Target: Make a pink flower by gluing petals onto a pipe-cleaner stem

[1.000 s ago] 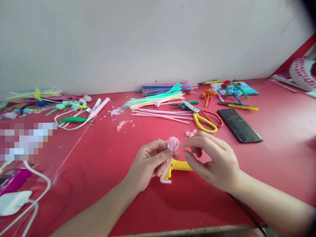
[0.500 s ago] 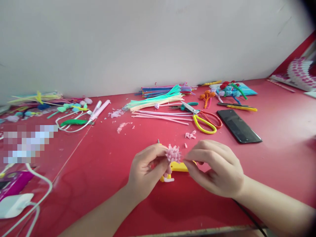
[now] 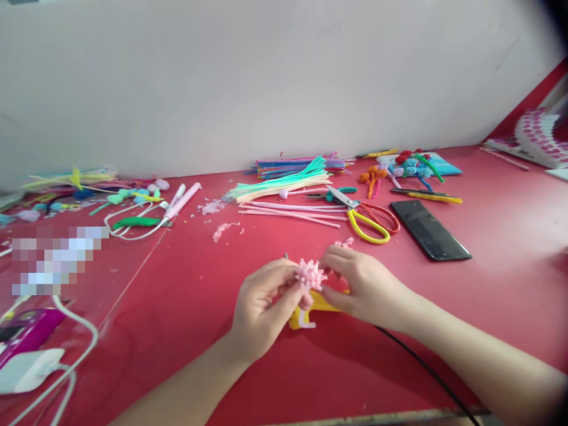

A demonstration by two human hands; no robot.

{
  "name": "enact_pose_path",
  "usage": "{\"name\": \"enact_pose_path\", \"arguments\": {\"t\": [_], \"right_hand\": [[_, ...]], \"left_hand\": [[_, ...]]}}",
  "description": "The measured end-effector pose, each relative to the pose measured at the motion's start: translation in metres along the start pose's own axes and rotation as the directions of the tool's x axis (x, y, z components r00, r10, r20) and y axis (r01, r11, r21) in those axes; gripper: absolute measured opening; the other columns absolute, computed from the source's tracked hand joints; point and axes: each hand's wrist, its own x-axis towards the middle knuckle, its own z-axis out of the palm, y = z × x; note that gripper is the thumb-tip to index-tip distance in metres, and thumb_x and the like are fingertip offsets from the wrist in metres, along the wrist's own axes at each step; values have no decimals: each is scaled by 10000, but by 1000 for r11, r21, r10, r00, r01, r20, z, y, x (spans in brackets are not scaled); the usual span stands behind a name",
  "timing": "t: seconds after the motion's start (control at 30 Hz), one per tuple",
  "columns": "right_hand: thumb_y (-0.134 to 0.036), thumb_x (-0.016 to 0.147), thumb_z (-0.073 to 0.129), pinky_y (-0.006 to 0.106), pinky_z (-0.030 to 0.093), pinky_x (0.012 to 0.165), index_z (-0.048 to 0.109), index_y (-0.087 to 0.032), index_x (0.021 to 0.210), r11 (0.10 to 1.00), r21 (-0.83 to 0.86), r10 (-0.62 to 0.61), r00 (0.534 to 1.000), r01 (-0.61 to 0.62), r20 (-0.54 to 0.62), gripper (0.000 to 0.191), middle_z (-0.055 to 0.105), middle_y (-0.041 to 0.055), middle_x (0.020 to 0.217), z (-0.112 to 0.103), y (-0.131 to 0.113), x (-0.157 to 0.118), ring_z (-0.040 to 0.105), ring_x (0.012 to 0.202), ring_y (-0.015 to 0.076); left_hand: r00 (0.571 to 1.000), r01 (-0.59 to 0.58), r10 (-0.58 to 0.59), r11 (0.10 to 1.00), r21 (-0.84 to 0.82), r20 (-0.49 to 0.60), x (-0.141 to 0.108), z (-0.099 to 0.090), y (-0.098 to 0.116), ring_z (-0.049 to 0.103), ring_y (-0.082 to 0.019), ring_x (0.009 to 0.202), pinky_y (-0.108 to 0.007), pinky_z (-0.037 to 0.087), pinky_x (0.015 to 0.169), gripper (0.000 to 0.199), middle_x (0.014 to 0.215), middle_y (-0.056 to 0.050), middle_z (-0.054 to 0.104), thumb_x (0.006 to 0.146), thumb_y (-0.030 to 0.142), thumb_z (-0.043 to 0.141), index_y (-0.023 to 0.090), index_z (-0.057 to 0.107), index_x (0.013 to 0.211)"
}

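While the pink ball (image 3: 309, 274) is pinched by the left hand (image 3: 261, 302) above the yellow tool (image 3: 326, 301), its spikes are apparently being worked by the half-curled right hand (image 3: 370, 290). Whether anything is gripped there cannot be told; light fingertip pressure seems called for.

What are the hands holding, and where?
The left hand pinches the spiky pink pom-pom low on its side, between thumb and fingers.

black phone (image 3: 430, 229) flat on the red table (image 3: 177, 307) | blue packet (image 3: 449, 165) partly under fuzzy red and blue flowers (image 3: 410, 167) | pink stick tool (image 3: 184, 201) near a green thing (image 3: 135, 222) | purple thing (image 3: 38, 334) next to a white box (image 3: 32, 370)
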Motion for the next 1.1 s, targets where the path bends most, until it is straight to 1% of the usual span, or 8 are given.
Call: {"name": "enact_pose_path", "arguments": {"t": [0.13, 0.3, 0.4, 0.53, 0.67, 0.73, 0.83, 1.1], "right_hand": [[-356, 747, 650, 369, 463, 749, 608, -181, 955, 987, -148, -34, 983, 61, 178, 274, 571, 76, 952, 13, 0, -1, 553, 868, 234], [-149, 702, 557, 295, 458, 629, 584, -165, 947, 988, -153, 9, 969, 29, 245, 246, 550, 74, 954, 17, -5, -4, 562, 732, 176], [-108, 681, 533, 284, 455, 623, 550, -160, 968, 994, -98, 62, 988, -48, 141, 293, 531, 73, 968, 12, -3, -3, 547, 705, 157], [-101, 675, 583, 299, 456, 647, 508, -171, 940, 993, -48, 96, 985, -104, -145, 285, 508, 67, 949, 2, 6, -1, 536, 752, 176], [-158, 759, 623, 281, 459, 665, 493, -203, 839, 993, 40, -85, 912, 111, -402, 158, 530, 43, 879, -3, 8, -2, 544, 780, 172], [-188, 805, 607, 278, 466, 690, 498, -210, 844, 971, 58, -187, 887, 233, -421, 118, 558, 35, 848, -2, 6, -6, 560, 802, 173], [-239, 835, 592, 291, 471, 693, 507, -207, 857, 947, 63, -273, 895, 314, -352, 93, 586, 45, 838, 2, 5, -11, 576, 816, 185], [-270, 846, 568, 353, 459, 733, 490, -198, 786, 947, 2, -306, 906, 321, -291, 122, 579, 57, 760, 7, 9, -13, 557, 817, 220]], "left_hand": [[987, 137, -148, 977, -161, -65, 5, 2, -2, 581, -111, 547, -249, 502, 545, 133, 679, -12, 610, 882, 239, 553, 176, 639, 802], [956, 224, -276, 902, -370, -94, 12, -1, -4, 494, -41, 417, -151, 394, 398, 79, 629, 13, 624, 820, 214, 622, 160, 629, 762], [941, 224, -311, 868, -442, -136, 16, -5, -2, 443, -13, 347, -128, 331, 343, 123, 625, 13, 637, 817, 206, 602, 145, 589, 711], [929, 223, -331, 857, -465, -165, 18, -7, 0, 444, -19, 312, -132, 318, 315, 119, 616, 5, 652, 819, 221, 581, 140, 582, 732], [915, 215, -351, 841, -497, -198, 19, -6, -4, 480, -41, 335, -139, 364, 324, 135, 576, 12, 643, 808, 213, 593, 141, 587, 693], [908, 210, -360, 834, -510, -216, 20, -6, -6, 478, -39, 343, -134, 369, 329, 144, 568, 13, 644, 808, 199, 588, 139, 591, 677], [902, 196, -362, 828, -525, -234, 21, -6, -8, 466, -34, 338, -127, 360, 328, 144, 566, 14, 647, 803, 173, 580, 140, 590, 663], [901, 205, -371, 820, -534, -223, 21, -6, -9, 473, -41, 349, -132, 374, 342, 136, 546, 21, 633, 798, 168, 587, 141, 590, 665]]}}
